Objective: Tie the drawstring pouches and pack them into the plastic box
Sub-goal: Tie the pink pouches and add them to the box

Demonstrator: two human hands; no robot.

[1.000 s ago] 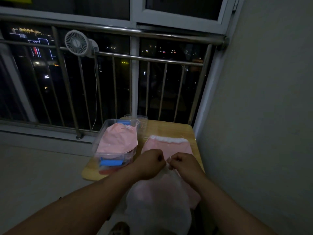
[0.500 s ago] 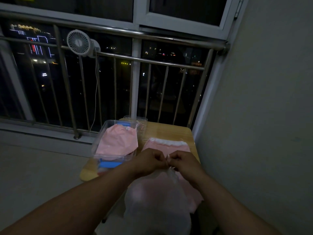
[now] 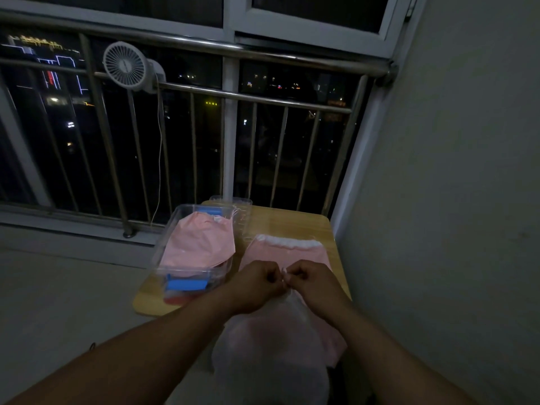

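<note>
- Pale, half-sheer pouch (image 3: 271, 346) hangs from its gathered neck, its long axis running from the fingers toward the near side.
- Left hand (image 3: 257, 283) and right hand (image 3: 314, 283) meet at that neck, fingers curled and pinching the white drawstring (image 3: 285, 277) between them.
- Left of the hands and slightly farther off stands the plastic box (image 3: 165, 244), with a packed pouch (image 3: 198, 244) inside; the left hand is nearer it.
- On the bench (image 3: 292, 222), a flat pouch (image 3: 287, 252) lies just beyond the hands.

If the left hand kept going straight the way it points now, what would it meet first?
Probably the right hand: the left hand points at it across the drawstring both pinch. Depth is unclear in this dim view.
</note>
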